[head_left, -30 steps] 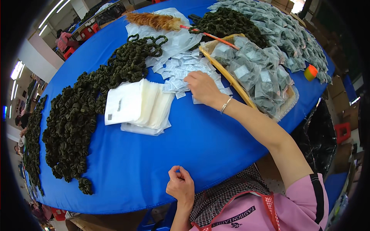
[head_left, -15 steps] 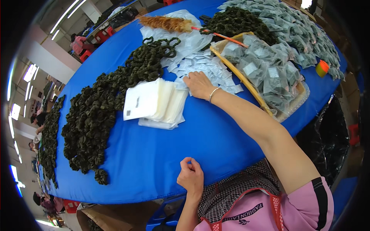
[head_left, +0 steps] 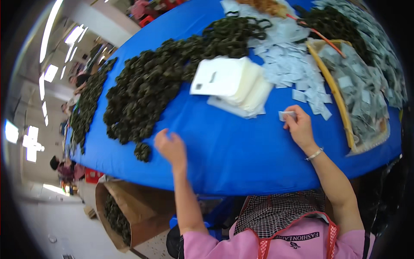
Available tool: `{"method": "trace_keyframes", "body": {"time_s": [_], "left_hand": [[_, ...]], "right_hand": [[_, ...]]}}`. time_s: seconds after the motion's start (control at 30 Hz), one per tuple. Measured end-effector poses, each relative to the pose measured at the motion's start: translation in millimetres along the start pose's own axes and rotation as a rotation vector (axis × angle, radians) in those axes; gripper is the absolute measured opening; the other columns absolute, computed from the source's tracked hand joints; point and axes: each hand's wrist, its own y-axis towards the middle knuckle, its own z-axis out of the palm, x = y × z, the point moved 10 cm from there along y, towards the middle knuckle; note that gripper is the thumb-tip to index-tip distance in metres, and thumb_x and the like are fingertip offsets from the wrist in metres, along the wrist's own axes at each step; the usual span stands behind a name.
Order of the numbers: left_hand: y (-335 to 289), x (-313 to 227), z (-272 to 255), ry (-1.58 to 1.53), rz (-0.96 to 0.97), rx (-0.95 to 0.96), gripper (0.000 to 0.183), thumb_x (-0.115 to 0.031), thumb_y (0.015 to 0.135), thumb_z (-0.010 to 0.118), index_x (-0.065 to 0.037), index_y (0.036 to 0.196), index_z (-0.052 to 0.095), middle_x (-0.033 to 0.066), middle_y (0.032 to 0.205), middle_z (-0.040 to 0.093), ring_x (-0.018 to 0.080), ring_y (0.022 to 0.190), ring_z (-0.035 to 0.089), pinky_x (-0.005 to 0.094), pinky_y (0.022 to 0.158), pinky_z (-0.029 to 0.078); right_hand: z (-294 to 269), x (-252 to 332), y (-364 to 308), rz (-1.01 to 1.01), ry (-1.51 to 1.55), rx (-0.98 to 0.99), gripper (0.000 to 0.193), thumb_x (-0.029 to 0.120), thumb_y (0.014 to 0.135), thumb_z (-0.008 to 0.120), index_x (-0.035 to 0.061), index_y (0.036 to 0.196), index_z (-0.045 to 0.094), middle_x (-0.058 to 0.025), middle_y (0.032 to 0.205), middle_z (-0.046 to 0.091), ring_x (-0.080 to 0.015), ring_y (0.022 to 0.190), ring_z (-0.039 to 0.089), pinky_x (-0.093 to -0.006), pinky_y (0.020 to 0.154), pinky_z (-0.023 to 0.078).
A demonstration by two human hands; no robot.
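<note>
Between thumb and fingers of my right hand [head_left: 300, 128] is a small white paper label [head_left: 287, 115], held low over the blue table. A spread of similar labels [head_left: 288, 64] lies just beyond it. My left hand [head_left: 171, 150], slightly blurred, hovers over the cloth with thumb and forefinger apart and nothing visible in it. Close to its left, a single dark green scrunchie [head_left: 142, 152] sits at the near end of a long heap of scrunchies [head_left: 144, 93]. A stack of clear-and-white plastic bags [head_left: 222, 77] lies between the heap and the labels.
At right, a yellow-edged tray [head_left: 331, 88] holds several filled clear packets [head_left: 362, 93], with more piled behind. Another dark green heap [head_left: 334, 26] and a red stick [head_left: 323, 39] lie at the back. Below the table's left edge stands a cardboard box [head_left: 146, 207] with scrunchies inside.
My right hand has drawn back from the label pile toward me with one label in its fingers. My left hand has moved left and forward toward the scrunchies. The view has shifted left.
</note>
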Motion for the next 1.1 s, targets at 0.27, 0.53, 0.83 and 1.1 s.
{"method": "trace_keyframes", "body": {"time_s": [0.27, 0.53, 0.83, 1.1], "left_hand": [[-24.5, 168.4, -28.9, 0.532, -0.473, 0.168, 0.028, -0.022, 0.086, 0.057, -0.009, 0.11, 0.061, 0.0122, 0.105, 0.059, 0.0323, 0.099, 0.058, 0.0465, 0.079, 0.048], [-24.5, 14.9, 20.2, -0.214, -0.1, 0.395, 0.022, 0.0, 0.08, 0.061, -0.002, 0.102, 0.062, 0.0132, 0.099, 0.056, 0.028, 0.086, 0.059, 0.0367, 0.074, 0.047], [-28.7, -81.6, 37.5, -0.49, -0.094, 0.393, 0.026, -0.004, 0.084, 0.059, 0.001, 0.11, 0.057, 0.0215, 0.135, 0.041, 0.0368, 0.123, 0.042, 0.0434, 0.099, 0.037], [0.0, -96.6, 27.3, -0.607, -0.021, 0.286, 0.014, 0.002, 0.088, 0.053, 0.002, 0.101, 0.059, 0.0159, 0.113, 0.058, 0.0244, 0.102, 0.056, 0.0314, 0.085, 0.045]], "right_hand": [[-56.6, -16.0, 18.9, 0.04, 0.186, -0.235, 0.01, 0.013, 0.089, 0.062, 0.0041, 0.091, 0.058, -0.0012, 0.066, 0.058, -0.0066, 0.057, 0.055, -0.0221, 0.05, 0.042], [-20.4, 44.4, 100.8, -0.307, -0.076, -0.184, 0.011, 0.01, 0.081, 0.066, 0.0027, 0.086, 0.06, -0.0096, 0.072, 0.06, -0.0173, 0.062, 0.058, -0.0298, 0.057, 0.046], [45.8, 54.6, 289.3, -0.568, -0.612, -0.076, 0.006, 0.013, 0.071, 0.066, 0.009, 0.076, 0.067, -0.0127, 0.084, 0.062, -0.0323, 0.086, 0.058, -0.0437, 0.073, 0.046], [37.6, 79.0, 279.6, -0.782, -0.437, -0.323, 0.008, 0.014, 0.077, 0.065, 0.0106, 0.084, 0.064, -0.0107, 0.076, 0.062, -0.0257, 0.075, 0.06, -0.0403, 0.066, 0.045]]}}
